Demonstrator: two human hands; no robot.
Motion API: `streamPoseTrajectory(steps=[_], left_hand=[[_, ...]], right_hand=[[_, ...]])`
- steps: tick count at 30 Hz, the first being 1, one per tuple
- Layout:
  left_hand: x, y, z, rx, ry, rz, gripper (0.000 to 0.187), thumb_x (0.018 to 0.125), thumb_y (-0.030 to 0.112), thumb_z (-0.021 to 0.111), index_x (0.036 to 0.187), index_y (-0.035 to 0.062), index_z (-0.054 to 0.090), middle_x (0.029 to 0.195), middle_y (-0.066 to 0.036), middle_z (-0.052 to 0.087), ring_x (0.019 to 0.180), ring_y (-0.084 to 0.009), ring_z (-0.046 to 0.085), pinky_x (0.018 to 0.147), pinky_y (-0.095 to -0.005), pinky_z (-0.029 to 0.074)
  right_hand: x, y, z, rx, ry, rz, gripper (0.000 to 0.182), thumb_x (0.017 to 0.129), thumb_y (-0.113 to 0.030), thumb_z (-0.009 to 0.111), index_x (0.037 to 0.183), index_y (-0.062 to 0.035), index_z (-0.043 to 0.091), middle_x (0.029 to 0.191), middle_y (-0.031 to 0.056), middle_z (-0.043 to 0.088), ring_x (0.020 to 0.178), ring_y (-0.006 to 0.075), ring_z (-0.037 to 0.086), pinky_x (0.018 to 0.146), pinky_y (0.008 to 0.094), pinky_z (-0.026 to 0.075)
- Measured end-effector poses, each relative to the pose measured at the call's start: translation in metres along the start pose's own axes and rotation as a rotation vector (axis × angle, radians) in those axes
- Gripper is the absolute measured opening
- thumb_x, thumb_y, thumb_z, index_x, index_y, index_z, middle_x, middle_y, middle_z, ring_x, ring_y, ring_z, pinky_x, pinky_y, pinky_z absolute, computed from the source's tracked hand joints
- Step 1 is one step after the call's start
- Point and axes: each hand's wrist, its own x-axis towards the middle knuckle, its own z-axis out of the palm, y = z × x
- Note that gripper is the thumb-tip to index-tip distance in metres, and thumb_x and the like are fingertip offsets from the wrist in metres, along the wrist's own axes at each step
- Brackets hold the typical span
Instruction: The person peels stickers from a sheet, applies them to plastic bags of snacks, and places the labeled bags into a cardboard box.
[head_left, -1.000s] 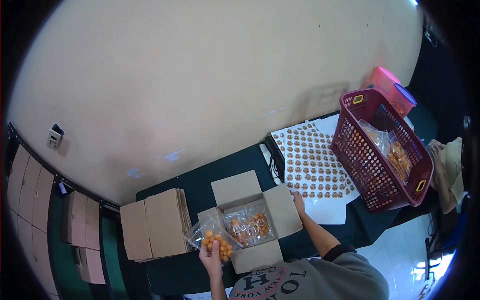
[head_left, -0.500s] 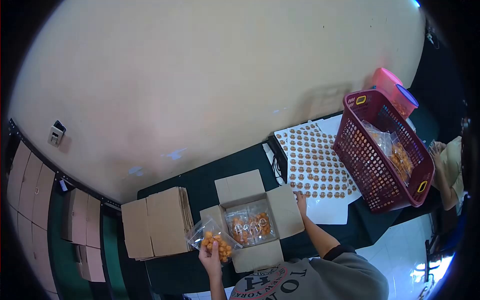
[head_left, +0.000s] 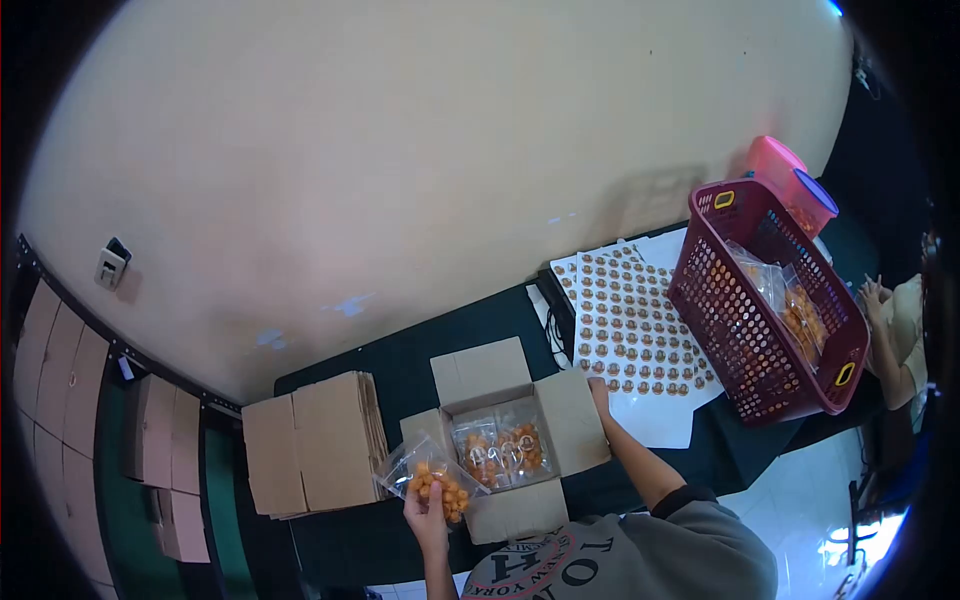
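Note:
My left hand (head_left: 425, 515) pinches a clear plastic bag of round orange snacks (head_left: 440, 492), held tilted by the left side of an open cardboard box (head_left: 570, 420). Inside that box lie clear snack bags (head_left: 500, 452) with pale printing on them. Beyond the box's right flap, my right hand (head_left: 599, 392) rests at the lower left corner of a sheet of round brown stickers (head_left: 635, 330). Its fingers are mostly hidden, so their grip does not show.
Flattened cardboard boxes (head_left: 335, 440) are stacked at the left. A maroon basket (head_left: 745, 340) with more snack bags stands at the right, near pink tubs (head_left: 775, 158). Another person's arm (head_left: 890, 350) is beyond the basket. Shelved boxes (head_left: 60, 380) line the far left.
My left hand and its snack bag have shifted slightly right. My right hand's fingers have slipped further out of sight by the flap. The other person's hand has moved a little.

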Motion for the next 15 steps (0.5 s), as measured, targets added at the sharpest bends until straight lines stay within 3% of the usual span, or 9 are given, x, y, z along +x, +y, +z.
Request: streamPoseTrajectory(steps=[1,3,4,6,7,10,11,13,15], left_hand=[[0.0,-0.002,-0.001,-0.002,-0.006,-0.001,0.027,0.084,0.011,0.055,0.106,-0.0032,0.048,0.095,-0.008,0.057,0.083,-0.0114,0.055,0.071,-0.0239,0.045],[0.002,-0.011,-0.005,-0.025,-0.031,-0.055,0.028,0.085,0.01,0.054,0.109,-0.0027,0.047,0.096,-0.007,0.056,0.085,-0.0119,0.054,0.073,-0.0245,0.045],[0.0,-0.014,-0.007,-0.042,-0.061,-0.108,0.03,0.085,0.01,0.053,0.111,-0.0022,0.045,0.098,-0.007,0.055,0.087,-0.0125,0.053,0.074,-0.0252,0.044],[-0.003,-0.013,0.001,-0.052,-0.074,-0.087,0.032,0.086,0.011,0.051,0.114,-0.0008,0.042,0.101,-0.008,0.053,0.087,-0.0126,0.054,0.074,-0.025,0.045],[-0.003,-0.011,0.007,-0.058,-0.094,-0.061,0.033,0.087,0.011,0.048,0.117,0.0006,0.039,0.104,-0.008,0.052,0.088,-0.0127,0.054,0.073,-0.0248,0.046],[-0.009,-0.01,0.021,-0.138,-0.214,-0.127,0.04,0.087,0.011,0.049,0.122,0.0017,0.032,0.108,-0.01,0.05,0.093,-0.015,0.054,0.077,-0.0266,0.046],[-0.007,-0.017,0.022,-0.11,-0.272,-0.144,0.047,0.086,0.01,0.05,0.125,0.0024,0.026,0.109,-0.011,0.049,0.097,-0.0169,0.053,0.08,-0.0282,0.047],[-0.008,-0.011,0.033,-0.16,-0.316,-0.175,0.047,0.086,0.009,0.05,0.126,0.0022,0.026,0.111,-0.011,0.048,0.098,-0.0171,0.052,0.08,-0.0281,0.046],[-0.009,-0.001,0.046,-0.208,-0.363,-0.206,0.048,0.085,0.008,0.05,0.126,0.002,0.026,0.112,-0.012,0.047,0.099,-0.0173,0.052,0.081,-0.0281,0.046]], right_hand=[[-0.004,-0.001,-0.002,-0.003,-0.007,-0.006,0.013,0.077,-0.016,0.056,0.083,-0.0038,0.056,0.079,0.011,0.056,0.071,0.0254,0.054,0.062,0.0357,0.044],[-0.012,-0.011,-0.016,0.856,-0.138,0.476,0.011,0.081,-0.015,0.054,0.084,-0.005,0.057,0.073,0.0044,0.056,0.067,0.0159,0.054,0.058,0.0284,0.042],[-0.014,-0.024,-0.033,0.852,-0.145,0.473,0.011,0.081,-0.015,0.054,0.084,-0.005,0.057,0.073,0.0044,0.056,0.067,0.0159,0.054,0.058,0.0284,0.042],[-0.008,-0.069,-0.086,0.92,-0.037,0.76,0.012,0.083,-0.021,0.054,0.086,-0.0094,0.055,0.075,-0.0021,0.056,0.066,0.0091,0.052,0.058,0.026,0.039],[-0.005,-0.074,-0.102,0.942,-0.037,0.742,0.01,0.082,-0.021,0.056,0.086,-0.0119,0.055,0.076,-0.0029,0.056,0.066,0.008,0.051,0.059,0.0228,0.038],[0.004,-0.112,-0.151,1.045,0.081,0.572,0.008,0.08,-0.011,0.058,0.086,-0.0064,0.055,0.077,-0.0004,0.057,0.066,0.0079,0.05,0.062,0.0219,0.039],[0.004,-0.131,-0.167,1.046,0.068,0.569,0.008,0.08,-0.011,0.058,0.086,-0.0064,0.055,0.077,-0.0004,0.057,0.066,0.0079,0.05,0.062,0.0219,0.039],[0.003,-0.173,-0.196,1.182,-0.03,0.387,0.01,0.079,-0.005,0.057,0.088,-0.0024,0.056,0.075,0.0017,0.058,0.068,0.0067,0.053,0.061,0.021,0.041],[-0.007,-0.228,-0.227,1.135,-0.159,0.335,0.012,0.078,-0.005,0.058,0.089,-0.0017,0.056,0.077,0.0024,0.058,0.07,0.0071,0.053,0.062,0.0213,0.042]])
